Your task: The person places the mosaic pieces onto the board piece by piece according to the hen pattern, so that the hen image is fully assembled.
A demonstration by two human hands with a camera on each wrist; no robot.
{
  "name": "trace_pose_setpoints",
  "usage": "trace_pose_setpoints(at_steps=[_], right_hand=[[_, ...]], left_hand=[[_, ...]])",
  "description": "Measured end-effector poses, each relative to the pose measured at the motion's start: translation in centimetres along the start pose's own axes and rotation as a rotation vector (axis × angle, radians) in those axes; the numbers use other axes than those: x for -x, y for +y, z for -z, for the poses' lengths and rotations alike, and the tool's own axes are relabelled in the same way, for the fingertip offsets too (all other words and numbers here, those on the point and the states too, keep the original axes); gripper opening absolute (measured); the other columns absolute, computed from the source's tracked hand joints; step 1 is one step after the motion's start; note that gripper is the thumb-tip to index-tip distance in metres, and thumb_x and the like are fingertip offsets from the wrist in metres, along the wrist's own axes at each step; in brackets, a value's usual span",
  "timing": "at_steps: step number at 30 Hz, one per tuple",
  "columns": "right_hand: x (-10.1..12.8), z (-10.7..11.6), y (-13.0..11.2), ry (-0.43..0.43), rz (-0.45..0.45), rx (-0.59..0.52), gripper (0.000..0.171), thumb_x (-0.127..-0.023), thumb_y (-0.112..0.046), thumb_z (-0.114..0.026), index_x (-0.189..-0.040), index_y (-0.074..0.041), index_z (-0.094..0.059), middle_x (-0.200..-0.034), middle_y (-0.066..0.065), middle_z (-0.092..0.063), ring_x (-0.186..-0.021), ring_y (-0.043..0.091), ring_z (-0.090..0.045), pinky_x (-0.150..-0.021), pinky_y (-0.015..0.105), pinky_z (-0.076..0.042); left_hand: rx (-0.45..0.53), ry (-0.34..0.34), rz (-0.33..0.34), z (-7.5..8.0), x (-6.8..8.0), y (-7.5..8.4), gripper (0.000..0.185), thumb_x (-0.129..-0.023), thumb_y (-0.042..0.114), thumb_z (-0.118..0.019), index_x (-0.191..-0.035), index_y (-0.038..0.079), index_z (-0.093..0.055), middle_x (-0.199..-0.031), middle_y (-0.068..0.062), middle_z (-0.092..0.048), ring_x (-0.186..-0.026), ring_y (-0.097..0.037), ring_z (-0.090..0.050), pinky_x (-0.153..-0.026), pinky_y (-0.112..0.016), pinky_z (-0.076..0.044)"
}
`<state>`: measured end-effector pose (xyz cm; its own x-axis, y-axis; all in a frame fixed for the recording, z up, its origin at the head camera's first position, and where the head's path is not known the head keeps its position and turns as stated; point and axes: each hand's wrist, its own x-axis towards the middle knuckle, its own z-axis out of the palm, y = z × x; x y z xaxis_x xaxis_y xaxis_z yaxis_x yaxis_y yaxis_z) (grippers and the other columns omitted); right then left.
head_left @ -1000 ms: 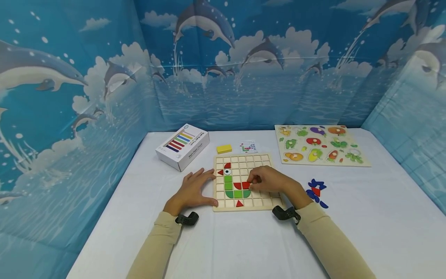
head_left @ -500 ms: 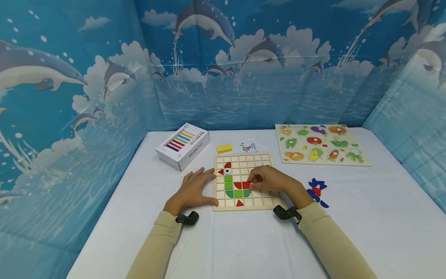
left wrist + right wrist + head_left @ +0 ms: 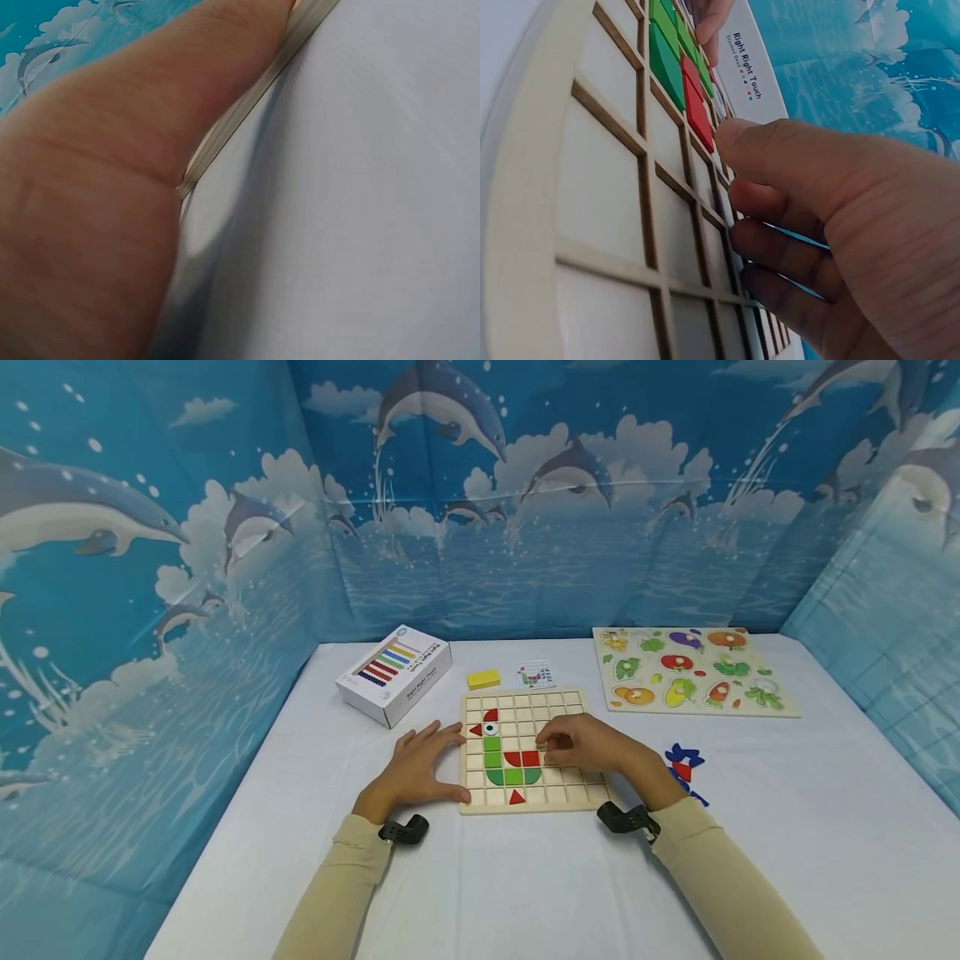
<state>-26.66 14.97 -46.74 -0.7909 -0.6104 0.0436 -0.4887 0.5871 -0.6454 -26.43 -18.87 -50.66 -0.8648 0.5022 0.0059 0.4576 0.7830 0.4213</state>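
In the head view a wooden grid board [image 3: 551, 795] carries flat red and green pieces and a white piece with an eye. My left hand [image 3: 412, 774] rests against its left edge, fingers spread and thumb at the near corner. Over the middle of the board is my right hand [image 3: 592, 745], just right of a red square [image 3: 531, 759] lying in a cell beside a rounded red piece [image 3: 512, 758]. The right wrist view shows the thumb and loosely bent fingers with nothing between them, close to the red square [image 3: 697, 112]. A red triangle [image 3: 517, 797] lies in the nearest row.
Blue pieces and a red one [image 3: 682, 772] lie right of the board, partly behind my right arm. Behind the board are a yellow block [image 3: 483, 679] and a pattern card [image 3: 534, 674]. A white box [image 3: 393, 677] stands back left, a vegetable puzzle [image 3: 609, 679] back right.
My right hand has let go of the red square and shifted slightly right, so the whole square now shows in its cell. My left hand stays in place.
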Motion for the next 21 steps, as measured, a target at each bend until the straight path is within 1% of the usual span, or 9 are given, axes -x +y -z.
trace_pose_setpoints(at_steps=[3,6,8,13,15,17,21], right_hand=[[0.9,0.6,-0.2,0.015,-0.013,0.024,0.021,-0.092,-0.013,-0.076,-0.114,-0.010,-0.073,-0.095,-0.005,-0.065,-0.088,0.016,-0.056,-0.081,0.034,-0.052],[2.1,1.4,0.0,0.035,-0.024,0.057,0.023,-0.093,-0.013,-0.075,-0.115,-0.010,-0.073,-0.101,-0.004,-0.067,-0.091,0.016,-0.057,-0.083,0.038,-0.052],[3.2,2.0,0.4,0.055,-0.011,0.078,0.022,-0.093,-0.013,-0.075,-0.115,-0.010,-0.073,-0.104,-0.003,-0.067,-0.093,0.016,-0.057,-0.084,0.040,-0.052],[6.7,3.6,2.7,0.137,0.032,0.152,0.018,-0.091,-0.010,-0.077,-0.109,-0.010,-0.074,-0.101,-0.004,-0.067,-0.092,0.016,-0.060,-0.082,0.042,-0.053],[8.4,4.3,3.5,0.167,0.006,0.197,0.018,-0.090,-0.010,-0.078,-0.107,-0.011,-0.074,-0.099,-0.006,-0.067,-0.092,0.016,-0.060,-0.081,0.042,-0.053],[10.1,5.0,4.2,0.190,-0.043,0.253,0.018,-0.088,-0.012,-0.080,-0.105,-0.013,-0.075,-0.095,-0.008,-0.066,-0.090,0.017,-0.059,-0.078,0.041,-0.052],[13.3,6.0,5.2,0.202,-0.202,0.302,0.021,-0.085,-0.018,-0.083,-0.104,-0.014,-0.074,-0.095,-0.007,-0.064,-0.093,0.021,-0.056,-0.079,0.044,-0.052]], left_hand=[[-0.001,0.004,-0.001,0.0,0.0,0.0,0.098,-0.065,0.081,-0.075,-0.145,0.032,-0.050,-0.163,0.009,-0.030,-0.153,-0.024,-0.012,-0.120,-0.056,-0.005],[0.000,0.003,-0.004,0.0,0.0,0.0,0.098,-0.065,0.081,-0.075,-0.145,0.031,-0.050,-0.163,0.009,-0.030,-0.153,-0.025,-0.012,-0.120,-0.056,-0.006],[0.003,0.002,-0.004,0.0,0.0,0.1,0.098,-0.065,0.081,-0.075,-0.145,0.031,-0.050,-0.163,0.009,-0.030,-0.153,-0.025,-0.012,-0.120,-0.057,-0.006],[0.000,-0.004,-0.001,0.2,0.0,0.2,0.100,-0.064,0.081,-0.075,-0.146,0.031,-0.049,-0.164,0.009,-0.029,-0.153,-0.026,-0.012,-0.119,-0.057,-0.006],[-0.006,-0.006,-0.001,0.2,0.1,0.2,0.100,-0.064,0.082,-0.074,-0.146,0.031,-0.049,-0.164,0.009,-0.029,-0.153,-0.025,-0.012,-0.120,-0.057,-0.006],[-0.006,-0.008,-0.002,0.2,0.1,0.2,0.100,-0.064,0.082,-0.074,-0.146,0.030,-0.049,-0.164,0.009,-0.029,-0.153,-0.025,-0.012,-0.120,-0.057,-0.006],[-0.007,0.000,-0.005,0.1,0.1,0.2,0.100,-0.064,0.082,-0.074,-0.146,0.029,-0.050,-0.163,0.009,-0.030,-0.153,-0.026,-0.012,-0.120,-0.057,-0.006]])
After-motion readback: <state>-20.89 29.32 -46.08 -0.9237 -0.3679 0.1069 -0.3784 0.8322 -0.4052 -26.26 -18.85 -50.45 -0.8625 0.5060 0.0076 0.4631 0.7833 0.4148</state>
